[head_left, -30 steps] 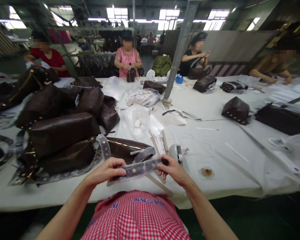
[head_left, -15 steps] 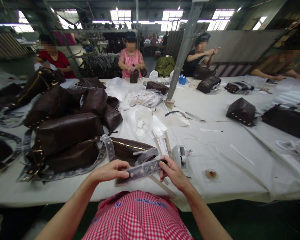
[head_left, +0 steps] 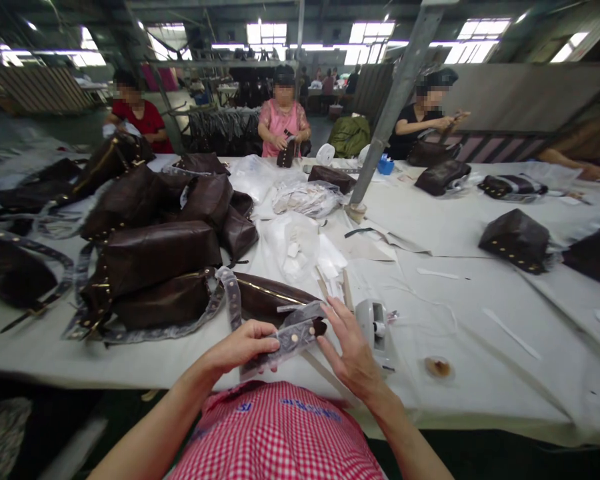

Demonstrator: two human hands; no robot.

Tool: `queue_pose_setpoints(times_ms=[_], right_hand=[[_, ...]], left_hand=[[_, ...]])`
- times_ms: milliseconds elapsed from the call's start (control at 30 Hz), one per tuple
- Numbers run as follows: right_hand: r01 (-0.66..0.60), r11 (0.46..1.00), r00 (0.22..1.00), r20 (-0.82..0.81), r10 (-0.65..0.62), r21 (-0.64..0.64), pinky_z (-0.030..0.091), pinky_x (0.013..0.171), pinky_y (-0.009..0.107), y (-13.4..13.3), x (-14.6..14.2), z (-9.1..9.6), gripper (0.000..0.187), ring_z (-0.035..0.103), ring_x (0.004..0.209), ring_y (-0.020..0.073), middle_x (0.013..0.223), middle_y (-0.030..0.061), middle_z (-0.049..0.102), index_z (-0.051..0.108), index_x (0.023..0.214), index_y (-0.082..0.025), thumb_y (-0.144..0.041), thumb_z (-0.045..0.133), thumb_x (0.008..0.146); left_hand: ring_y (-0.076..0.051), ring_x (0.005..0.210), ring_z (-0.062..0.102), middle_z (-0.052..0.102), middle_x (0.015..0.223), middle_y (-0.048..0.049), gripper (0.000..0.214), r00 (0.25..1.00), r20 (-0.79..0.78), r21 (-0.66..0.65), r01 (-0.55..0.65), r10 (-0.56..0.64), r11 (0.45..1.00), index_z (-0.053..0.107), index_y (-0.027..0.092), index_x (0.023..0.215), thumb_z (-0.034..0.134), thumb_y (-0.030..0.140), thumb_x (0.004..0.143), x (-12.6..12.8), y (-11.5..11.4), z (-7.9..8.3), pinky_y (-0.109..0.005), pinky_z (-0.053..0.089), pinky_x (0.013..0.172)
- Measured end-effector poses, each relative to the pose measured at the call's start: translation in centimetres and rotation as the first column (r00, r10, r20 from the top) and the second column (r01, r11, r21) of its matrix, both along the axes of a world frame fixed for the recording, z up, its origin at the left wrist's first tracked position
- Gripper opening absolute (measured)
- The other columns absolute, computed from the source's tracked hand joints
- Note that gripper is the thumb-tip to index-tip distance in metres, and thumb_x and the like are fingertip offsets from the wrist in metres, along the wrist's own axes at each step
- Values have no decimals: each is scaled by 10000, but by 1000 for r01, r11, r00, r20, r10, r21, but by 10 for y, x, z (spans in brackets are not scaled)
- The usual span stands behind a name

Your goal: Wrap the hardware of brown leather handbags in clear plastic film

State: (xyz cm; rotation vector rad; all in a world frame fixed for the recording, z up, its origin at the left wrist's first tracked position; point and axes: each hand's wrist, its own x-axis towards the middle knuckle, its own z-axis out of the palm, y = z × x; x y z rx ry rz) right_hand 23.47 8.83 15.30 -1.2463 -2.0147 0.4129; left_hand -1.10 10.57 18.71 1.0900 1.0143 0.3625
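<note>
Near the table's front edge, a dark studded bag strap (head_left: 294, 337) wrapped in clear plastic film runs between my hands. My left hand (head_left: 250, 345) pinches it, thumb on top and fingers beneath. My right hand (head_left: 347, 343) is at the strap's right end with fingers spread; a fingertip lies close to the film, and whether it touches I cannot tell. Just behind the strap lies a dark brown leather bag (head_left: 265, 293) with a gold zip. A wrapped strap loop (head_left: 230, 293) rises from it. To the right of my right hand stands a white tape dispenser (head_left: 375, 327).
Dark brown bags (head_left: 160, 257) are heaped on the left. Plastic film and paper scraps (head_left: 297, 243) lie mid-table. A slanted metal post (head_left: 395, 100) rises beyond them. A small round dish (head_left: 439, 367) sits at right. Several people work across the table, one in a pink apron (head_left: 283, 120).
My right hand has let go of the strap's end and its fingers have spread. My left hand keeps its pinch. The view has turned slightly left.
</note>
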Motion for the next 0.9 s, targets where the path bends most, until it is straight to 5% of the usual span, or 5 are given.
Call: queue_pose_setpoints(times_ms=[167, 300, 433, 733, 900], right_hand=[[-148, 967, 951, 300, 80, 209, 276, 1126, 577, 2, -16, -8, 519, 345, 1381, 299, 1408, 127, 503, 449, 1381, -171, -97, 421, 868], [2, 991, 998, 61, -10, 132, 458, 1010, 480, 7, -28, -30, 438, 616, 1113, 258, 1146, 146, 679, 584, 1221, -130, -86, 337, 861], [4, 975, 942, -327, -78, -222, 533, 890, 396, -3, -29, -27, 350, 656, 1010, 249, 1090, 96, 697, 608, 1149, -199, -208, 395, 872], [-221, 788, 144, -818, -557, -575, 557, 851, 427, 7, -34, -20, 245, 680, 997, 265, 1061, 87, 716, 644, 900, -199, -387, 662, 744], [-327, 742, 1, -785, -619, -586, 565, 825, 358, 15, -39, -23, 191, 669, 1040, 225, 1061, 52, 725, 665, 857, -223, -375, 651, 742]], left_hand=[[-101, 491, 552, 663, 621, -26, 348, 999, 43, -5, -7, 7, 1000, 617, 113, 791, 677, 449, 728, 4, 0, 1, -183, 361, 459], [-113, 505, 566, 662, 633, -20, 370, 996, 89, -16, -24, 25, 1000, 607, 127, 836, 669, 478, 737, 10, -2, 10, -191, 381, 468], [-117, 609, 551, 647, 701, 7, 389, 973, 185, 11, 141, -141, 990, 652, 140, 851, 755, 465, 663, -3, -10, 11, -205, 405, 561], [-123, 622, 513, 556, 631, 36, 332, 912, -332, 315, 349, -243, 882, 627, 150, 689, 706, 470, 734, -57, -40, -31, -200, 374, 580], [-146, 658, 508, 571, 658, 2, 245, 722, -682, 664, 544, 117, 513, 544, 169, 681, 600, 325, 861, -57, -70, 8, -268, 344, 660]])
